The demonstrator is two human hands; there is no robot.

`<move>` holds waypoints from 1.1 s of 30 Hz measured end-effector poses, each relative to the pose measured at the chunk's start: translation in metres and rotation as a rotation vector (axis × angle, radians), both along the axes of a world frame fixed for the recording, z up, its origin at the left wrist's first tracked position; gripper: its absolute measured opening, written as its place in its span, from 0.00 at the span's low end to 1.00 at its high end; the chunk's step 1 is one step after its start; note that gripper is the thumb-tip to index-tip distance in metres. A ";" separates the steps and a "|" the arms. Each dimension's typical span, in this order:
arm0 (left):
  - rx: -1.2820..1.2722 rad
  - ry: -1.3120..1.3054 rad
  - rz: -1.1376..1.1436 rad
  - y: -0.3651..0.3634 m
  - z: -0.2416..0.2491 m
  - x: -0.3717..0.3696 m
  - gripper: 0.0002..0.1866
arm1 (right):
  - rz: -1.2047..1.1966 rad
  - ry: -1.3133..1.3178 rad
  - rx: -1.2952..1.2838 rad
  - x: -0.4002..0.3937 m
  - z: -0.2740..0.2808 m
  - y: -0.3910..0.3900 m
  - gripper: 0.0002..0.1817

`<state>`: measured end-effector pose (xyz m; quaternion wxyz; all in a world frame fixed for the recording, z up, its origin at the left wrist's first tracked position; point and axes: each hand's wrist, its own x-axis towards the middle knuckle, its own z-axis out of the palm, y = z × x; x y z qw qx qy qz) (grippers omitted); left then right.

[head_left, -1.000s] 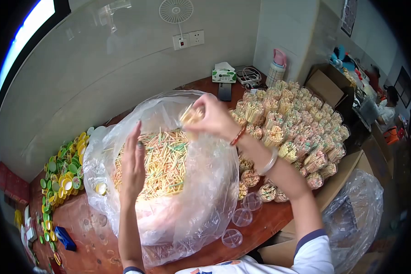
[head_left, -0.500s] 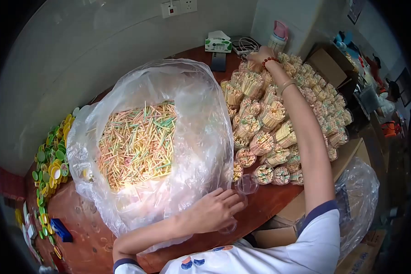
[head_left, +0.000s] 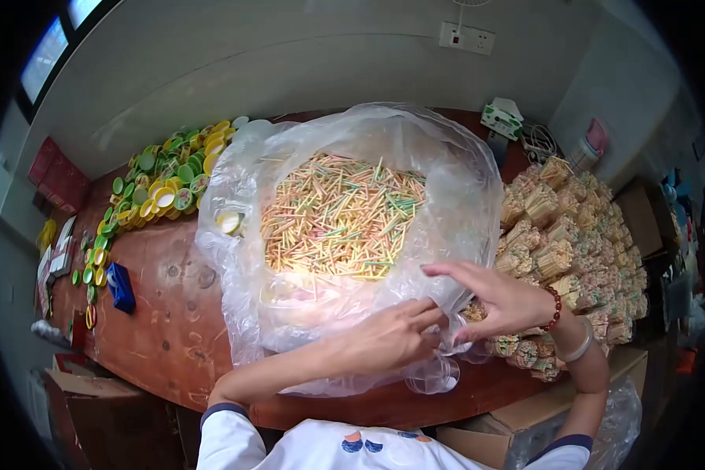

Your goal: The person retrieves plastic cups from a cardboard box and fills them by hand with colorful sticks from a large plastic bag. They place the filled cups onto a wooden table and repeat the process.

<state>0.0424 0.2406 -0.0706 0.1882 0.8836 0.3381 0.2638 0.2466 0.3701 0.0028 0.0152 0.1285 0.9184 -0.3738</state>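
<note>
A large clear plastic bag (head_left: 247, 313) stands open on the table, full of short pastel sticks (head_left: 337, 215) in pink, yellow and green. My left hand (head_left: 392, 337) is at the bag's front right side, its fingers curled; what they hold, if anything, is hidden. Just to its right, my right hand (head_left: 505, 301) has thumb and fingers apart, with the bag's edge near its fingertips and nothing plainly gripped. Below the hands lies an empty clear plastic cup (head_left: 435, 376) on the table. Many stick-filled cups (head_left: 556, 254) are massed on the right, close to my right hand.
Yellow and green round lids (head_left: 164, 196) are heaped at the left of the wooden table (head_left: 168, 286). A blue object (head_left: 121, 287) sits near them. At the back right are a tissue pack (head_left: 501, 117), a white cable and a pink-topped bottle (head_left: 591, 145). Cardboard boxes (head_left: 478, 442) stand below the front edge.
My right hand has come back from the far stick-filled cups to beside my left hand at the bag. The view has swung left, showing more of the lids and table.
</note>
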 end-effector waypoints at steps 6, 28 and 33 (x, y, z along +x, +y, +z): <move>0.053 -0.004 0.132 0.007 0.003 -0.055 0.09 | 0.001 0.074 -0.312 -0.048 -0.075 -0.006 0.55; 0.163 0.088 0.739 0.109 -0.074 -0.235 0.31 | -0.837 0.811 -0.987 -0.181 -0.144 0.015 0.29; -0.280 -0.805 0.849 0.101 -0.060 -0.202 0.25 | -0.772 0.771 -0.707 -0.187 -0.157 0.012 0.38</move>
